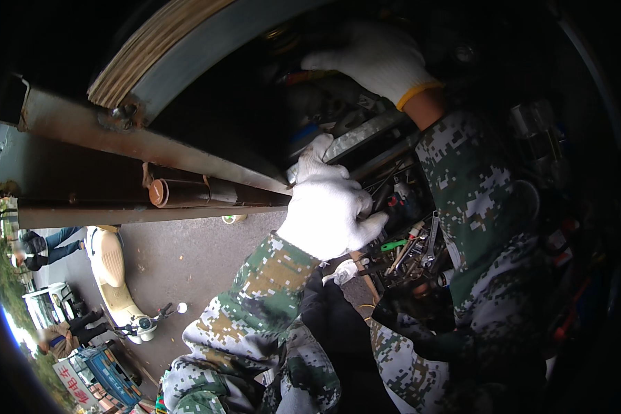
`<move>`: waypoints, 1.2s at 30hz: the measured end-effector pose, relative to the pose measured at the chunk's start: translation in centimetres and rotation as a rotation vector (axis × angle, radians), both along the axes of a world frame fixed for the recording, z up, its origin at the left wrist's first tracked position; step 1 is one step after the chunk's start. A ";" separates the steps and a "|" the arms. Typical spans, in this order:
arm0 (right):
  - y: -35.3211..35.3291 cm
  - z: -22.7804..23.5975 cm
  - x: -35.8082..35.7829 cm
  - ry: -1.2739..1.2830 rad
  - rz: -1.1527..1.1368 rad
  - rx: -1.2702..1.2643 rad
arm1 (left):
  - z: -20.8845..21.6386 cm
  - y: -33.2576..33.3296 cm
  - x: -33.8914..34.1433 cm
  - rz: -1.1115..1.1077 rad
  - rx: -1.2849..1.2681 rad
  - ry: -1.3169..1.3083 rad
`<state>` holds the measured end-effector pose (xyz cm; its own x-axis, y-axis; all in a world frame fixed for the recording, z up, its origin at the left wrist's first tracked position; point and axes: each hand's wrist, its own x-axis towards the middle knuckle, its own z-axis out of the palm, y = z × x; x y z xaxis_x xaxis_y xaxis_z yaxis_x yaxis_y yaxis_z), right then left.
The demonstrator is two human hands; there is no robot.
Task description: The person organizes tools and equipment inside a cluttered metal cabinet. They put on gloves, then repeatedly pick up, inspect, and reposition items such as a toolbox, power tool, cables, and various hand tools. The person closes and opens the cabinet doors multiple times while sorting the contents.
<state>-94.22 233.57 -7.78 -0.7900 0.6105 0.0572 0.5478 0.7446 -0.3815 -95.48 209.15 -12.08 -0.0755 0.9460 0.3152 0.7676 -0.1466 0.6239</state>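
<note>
My left hand (324,210), in a white knit glove, lies at the inner end of the rusty metal rails, its fingers apart and partly bent. Nothing shows in its grasp. Farther up, my right hand (372,62), gloved in white with a yellow cuff, reaches into the dark interior; its fingers are mostly lost in shadow. By its fingertips is a dim red and yellow object (303,76). Between the hands runs a grey metal bar (366,134). Below, among jumbled tools, are a green-handled tool (393,245) and a wrench (432,234).
Rusty metal rails (152,148) and a layered wooden edge (159,48) border the upper left. A brown cylinder (169,193) sits between the rails. Outside, a cream scooter (107,259), a blue cargo vehicle (110,372) and two people stand on the pavement.
</note>
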 end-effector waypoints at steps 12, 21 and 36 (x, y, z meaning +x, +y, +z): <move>-2.9 -1.9 0.7 -0.494 0.329 -0.347 | -0.3 0.3 0.0 -0.014 -0.052 -0.029; 0.1 -1.4 1.8 0.034 0.031 -0.905 | -0.4 0.2 -0.2 0.000 -0.012 -0.008; 4.7 0.0 4.4 -0.385 0.288 -0.020 | -0.4 0.5 0.2 -0.042 0.005 -0.026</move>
